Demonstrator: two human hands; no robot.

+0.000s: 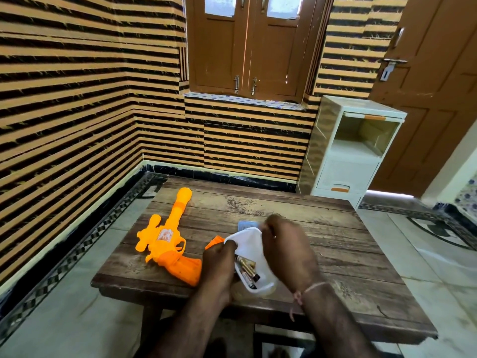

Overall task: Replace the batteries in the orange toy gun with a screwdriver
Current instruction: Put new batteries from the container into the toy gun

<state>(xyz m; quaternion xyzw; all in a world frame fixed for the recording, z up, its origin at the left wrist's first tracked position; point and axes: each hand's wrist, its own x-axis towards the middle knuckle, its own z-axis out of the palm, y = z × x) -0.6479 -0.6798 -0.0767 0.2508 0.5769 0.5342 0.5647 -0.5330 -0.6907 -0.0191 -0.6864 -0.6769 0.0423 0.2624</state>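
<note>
Table (322, 228): toy gun (167, 239) (barrel far-pointing).

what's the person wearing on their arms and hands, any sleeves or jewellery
Both forearms are bare, with no sleeves in view. The right wrist carries a thin pinkish thread bracelet with a knotted tail hanging down. The left hand and right hand wear no gloves; whether there is a ring is too small to tell.
</note>
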